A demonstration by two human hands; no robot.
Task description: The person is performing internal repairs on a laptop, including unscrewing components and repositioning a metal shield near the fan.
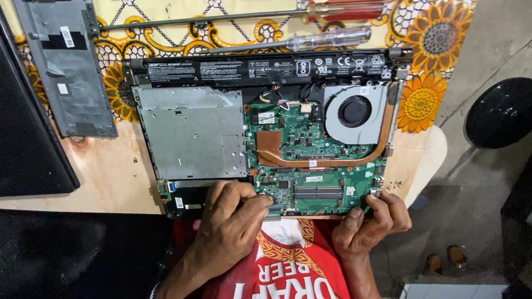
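Note:
An opened laptop (pixel 194 133) lies bottom-up on a wooden table, with its green motherboard (pixel 316 166), round fan (pixel 354 111), copper heat pipe (pixel 277 145), silver drive bay and long black battery (pixel 266 69) exposed. My left hand (pixel 230 218) is curled over the laptop's near edge, fingertips on the lower edge of the motherboard beside a black part. My right hand (pixel 370 221) grips the near right corner of the chassis, fingers bent around it.
Two long screwdrivers, one red-handled (pixel 343 10) and one clear-handled (pixel 332 39), lie beyond the laptop on a sunflower-patterned cloth. A grey cover panel (pixel 66 72) and a black slab (pixel 27 144) sit at left. A black round object (pixel 501 111) stands on the floor at right.

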